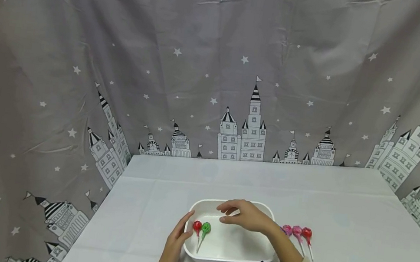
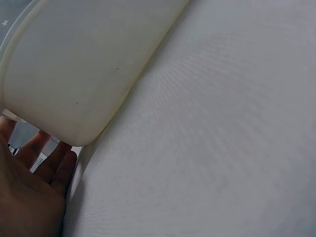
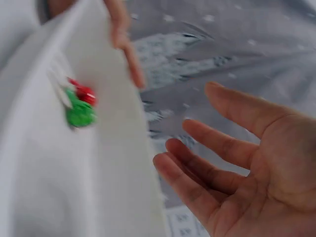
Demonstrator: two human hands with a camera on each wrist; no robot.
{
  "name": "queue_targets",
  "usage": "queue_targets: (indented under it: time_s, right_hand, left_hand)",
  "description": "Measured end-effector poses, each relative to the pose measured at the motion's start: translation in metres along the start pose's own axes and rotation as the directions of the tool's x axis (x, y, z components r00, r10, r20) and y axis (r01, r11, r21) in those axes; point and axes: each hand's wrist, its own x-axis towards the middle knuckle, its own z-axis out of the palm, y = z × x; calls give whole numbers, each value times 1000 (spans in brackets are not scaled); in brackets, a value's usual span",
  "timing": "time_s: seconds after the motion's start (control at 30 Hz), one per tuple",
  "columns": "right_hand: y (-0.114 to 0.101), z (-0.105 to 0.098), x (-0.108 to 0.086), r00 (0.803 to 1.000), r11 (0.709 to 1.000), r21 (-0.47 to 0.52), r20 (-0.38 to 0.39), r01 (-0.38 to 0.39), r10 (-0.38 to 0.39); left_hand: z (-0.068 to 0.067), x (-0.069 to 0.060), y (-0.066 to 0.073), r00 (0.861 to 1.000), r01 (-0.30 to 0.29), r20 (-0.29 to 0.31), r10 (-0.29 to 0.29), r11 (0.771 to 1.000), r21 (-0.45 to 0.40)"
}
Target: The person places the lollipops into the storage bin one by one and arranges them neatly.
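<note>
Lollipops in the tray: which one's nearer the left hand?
The red lollipop inside the tray; the green lollipop beside it lies farther from the left hand.

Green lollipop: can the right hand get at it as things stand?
Likely yes. The right hand is empty over the tray, and nothing covers the green lollipop. The red lollipop sits close beside it, so it might get brushed.

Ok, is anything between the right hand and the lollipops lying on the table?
Yes: the right hand is over the white tray, so the tray's right side lies between it and the lollipops on the table. Nothing else visible does, though the forearm hides part of that side.
</note>
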Motion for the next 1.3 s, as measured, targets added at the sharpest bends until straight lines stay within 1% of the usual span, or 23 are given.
queue_targets:
  time_s: [0.1,0.17,0.23,0.3,0.37,0.5,0.6,0.67,0.73,0.8,0.93,1.03,1.1,1.17,1.3]
  right_hand:
    - [-1,-15,-12,998,1000,20,-57,-20,21]
    - [1,-25,-20,994,998,35,-99,-50,53]
    - [4,-35,-30,986,996,53,-147,-66,73]
    - [7,-46,-39,977,993,88,-194,-72,88]
    - [10,-55,-48,966,990,129,-241,-62,92]
    - [16,-72,-67,939,980,196,-331,-30,95]
    - [23,-82,-81,919,976,217,-381,-16,100]
    - [30,-88,-89,910,976,215,-403,-15,102]
    - [37,-92,-98,900,976,220,-421,-15,108]
    - [45,-95,-106,888,975,218,-441,-31,126]
    - [60,-100,-122,863,969,236,-471,-77,183]
    - [72,-102,-132,849,960,250,-474,-122,231]
    - [79,-104,-138,849,956,254,-463,-147,253]
    - [86,-105,-143,851,951,247,-442,-188,283]
    - [98,-107,-151,847,931,226,-395,-285,355]
  left_hand:
    - [-1,4,-12,1000,5,-9,-6,1000,-14]
    - [-1,7,-21,1000,11,-14,-11,999,-30]
    - [-1,8,-25,1000,6,-14,-6,999,-34]
    - [-2,8,-25,1000,3,-12,-4,999,-41]
    - [-2,8,-23,1000,5,-8,-5,999,-48]
    - [0,2,-6,1000,-14,2,14,1000,-25]
    - [1,-3,7,1000,-15,2,15,1000,6]
    - [1,-4,10,1000,-1,-1,1,1000,16]
    - [2,-4,11,1000,7,0,-7,1000,22]
    - [2,-4,11,1000,8,4,-8,1000,23]
    - [1,-4,10,1000,3,13,-3,1000,19]
    - [1,-4,9,1000,-2,17,2,1000,17]
    - [0,-4,9,1000,-3,17,3,1000,16]
    - [0,-4,9,1000,-2,15,2,1000,16]
    - [0,-4,8,1000,-7,16,7,1000,1]
